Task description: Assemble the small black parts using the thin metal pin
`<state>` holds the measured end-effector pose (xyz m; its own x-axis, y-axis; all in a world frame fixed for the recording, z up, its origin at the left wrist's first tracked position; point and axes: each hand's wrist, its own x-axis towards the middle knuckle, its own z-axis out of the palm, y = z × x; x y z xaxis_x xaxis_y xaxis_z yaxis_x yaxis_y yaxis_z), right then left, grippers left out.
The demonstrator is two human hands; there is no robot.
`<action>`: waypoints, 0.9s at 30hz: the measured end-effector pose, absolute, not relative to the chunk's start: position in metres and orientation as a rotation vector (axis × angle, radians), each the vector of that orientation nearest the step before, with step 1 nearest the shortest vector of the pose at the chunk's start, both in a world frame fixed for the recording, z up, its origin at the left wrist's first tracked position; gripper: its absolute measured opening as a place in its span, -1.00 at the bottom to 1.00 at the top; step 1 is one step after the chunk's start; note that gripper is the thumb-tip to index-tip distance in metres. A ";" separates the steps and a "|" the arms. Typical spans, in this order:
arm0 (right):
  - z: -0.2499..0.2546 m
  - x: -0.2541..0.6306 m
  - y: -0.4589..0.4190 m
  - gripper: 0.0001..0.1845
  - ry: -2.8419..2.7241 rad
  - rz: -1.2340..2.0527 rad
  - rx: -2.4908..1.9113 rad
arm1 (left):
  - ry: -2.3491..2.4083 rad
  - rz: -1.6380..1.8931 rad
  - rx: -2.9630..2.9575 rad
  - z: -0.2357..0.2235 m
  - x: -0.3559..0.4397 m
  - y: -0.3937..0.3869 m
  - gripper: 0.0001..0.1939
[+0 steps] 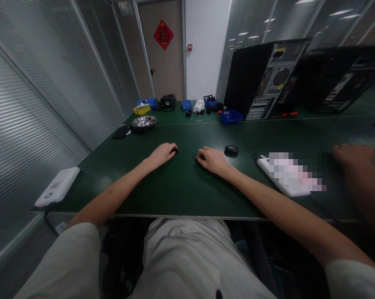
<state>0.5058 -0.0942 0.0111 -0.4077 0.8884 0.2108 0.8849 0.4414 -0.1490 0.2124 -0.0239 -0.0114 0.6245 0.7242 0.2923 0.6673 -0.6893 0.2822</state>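
My left hand (165, 153) rests on the green table (165, 191), its fingers closed around a small black object (174, 150) that is mostly hidden. A short gap to the right, my right hand (214, 160) is closed too. From its pinched thumb and fingers a thin dark tip (194, 157) sticks out to the left; what it belongs to is hidden. Just behind the right hand lies a black oval case, perhaps a mouse (231, 149), apart from the fingers.
A white power-bank-like box (58, 187) lies at the left edge, another white device (295, 192) at right. Another person's hand (355, 155) rests far right. Behind are a metal dish (144, 121), a blue tray (231, 116), and a computer tower (248, 79).
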 end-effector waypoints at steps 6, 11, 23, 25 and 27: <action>0.008 0.507 -0.092 -0.73 -2.431 0.019 -1.525 | 1.860 0.512 2.468 -0.008 0.101 0.020 -0.68; 0.007 0.507 -0.092 -0.73 -2.438 0.038 -1.539 | 2.468 0.771 1.907 -0.021 0.005 0.026 -0.63; 0.009 0.507 -0.093 -0.71 -2.414 0.079 -1.510 | 2.589 1.052 1.670 -0.032 -0.015 0.031 -0.64; 0.009 0.507 -0.093 -0.72 -2.413 0.075 -1.514 | 2.588 1.074 1.669 -0.032 -0.017 0.030 -0.63; 0.009 0.507 -0.093 -0.73 -2.415 0.075 -1.525 | 2.587 1.076 1.679 -0.032 -0.016 0.029 -0.64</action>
<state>0.5068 -0.0928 0.0094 -0.4016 0.8914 0.2099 0.8768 0.4405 -0.1931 -0.0164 0.0290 -0.0322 -0.4659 0.7700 0.4359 0.8521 0.2577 0.4555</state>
